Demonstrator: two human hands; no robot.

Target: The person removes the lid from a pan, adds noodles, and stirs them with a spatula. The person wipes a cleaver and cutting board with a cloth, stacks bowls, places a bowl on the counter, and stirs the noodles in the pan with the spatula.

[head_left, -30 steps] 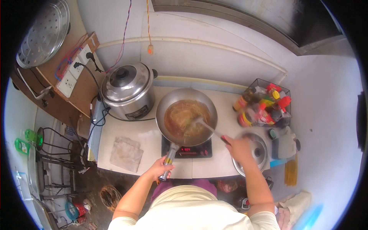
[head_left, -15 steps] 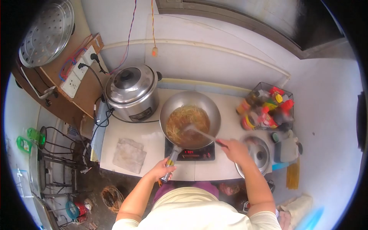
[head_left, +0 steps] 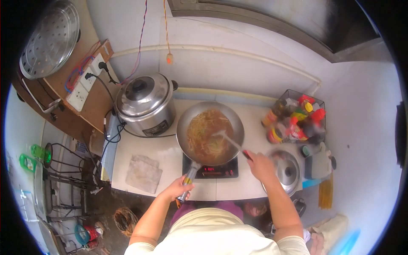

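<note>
From here I see the wok [head_left: 239, 127] over the induction cooker [head_left: 214, 171], ahead of and between both hands; its handle [head_left: 193, 170] points back toward the person, slightly leftward, with the left hand [head_left: 176, 189] closed around it; the right hand [head_left: 260, 165], nearer the wok's rim, grips a spatula [head_left: 231, 142] off its near right side. The spatula's long axis slants forward and left over the rim, its blurred head among stringy food [head_left: 204, 131].

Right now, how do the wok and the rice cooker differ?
The wok is open, showing food; the rice cooker is lidded. The wok sits on a cooktop; the cooker, on the counter. The wok has a long handle; the cooker, a short side knob. Both look metallic.
</note>
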